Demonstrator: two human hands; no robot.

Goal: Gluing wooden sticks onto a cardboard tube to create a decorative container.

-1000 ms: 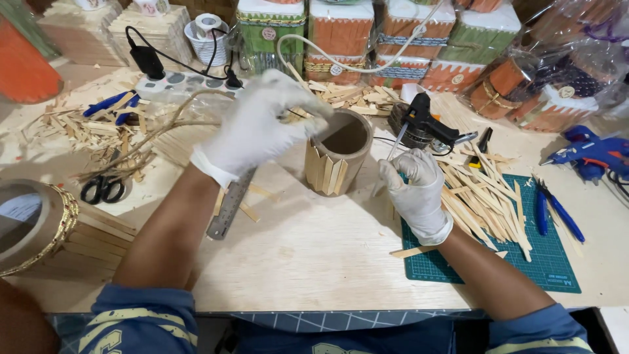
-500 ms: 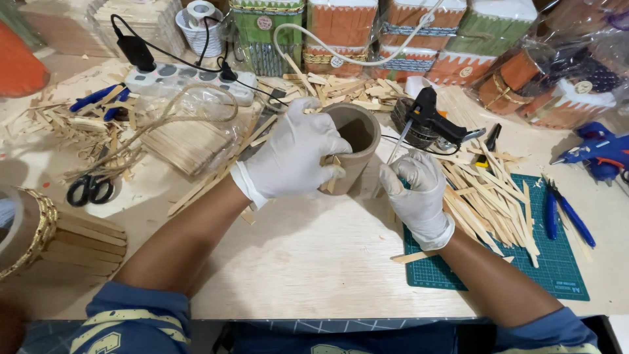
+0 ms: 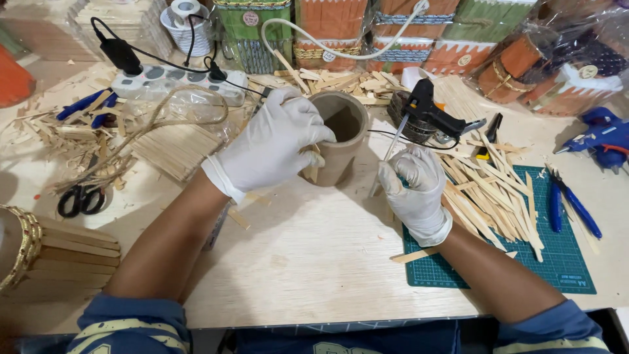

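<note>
2 gloved hands work at mid-table: the right hand (image 3: 415, 190) pinches a glue stick (image 3: 386, 157), the left hand (image 3: 275, 144) presses wooden slats (image 3: 313, 165) onto the cardboard tube (image 3: 337, 134), whose right side looks bare. Bare tabletop (image 3: 308, 255) near; clutter crowds far and right, by the glue gun (image 3: 429, 115).

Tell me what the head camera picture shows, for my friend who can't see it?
The gloved left hand grips a cardboard tube partly clad in wooden sticks, on a wooden table. The gloved right hand holds a thin glue stick beside it.
</note>
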